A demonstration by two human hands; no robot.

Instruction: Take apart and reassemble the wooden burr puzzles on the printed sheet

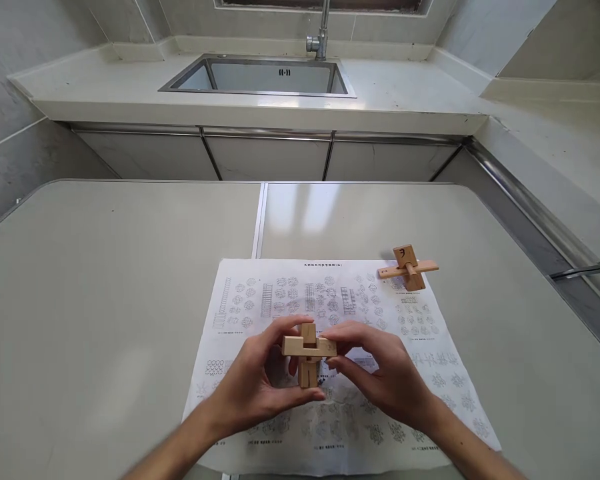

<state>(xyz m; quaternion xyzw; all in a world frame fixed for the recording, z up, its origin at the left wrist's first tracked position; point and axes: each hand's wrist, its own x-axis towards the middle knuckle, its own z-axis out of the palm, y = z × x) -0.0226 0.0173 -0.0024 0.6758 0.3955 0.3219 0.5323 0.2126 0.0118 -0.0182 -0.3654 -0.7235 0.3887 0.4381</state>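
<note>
Both hands [254, 380] [391, 377] hold notched wooden blocks [309, 351], apparently interlocked.

A white countertop [390, 83] runs along the back of a tiled kitchen and continues down the right side, with a rectangular metal sink [260, 71] set into it beneath a chrome faucet [323, 43]. The lower edge of a framed recess [325, 6] shows at the top, above grey wall tiles [263, 25]; marbled grey tiling [25, 40] covers the left wall. Pale cabinet fronts [266, 158] edged in shiny metal trim [266, 135] line the space below the counter. A broad, round-cornered, off-white table [130, 247] fills the foreground, divided by a light strip [260, 220], as bright reflections gleam near its far edge.
</note>
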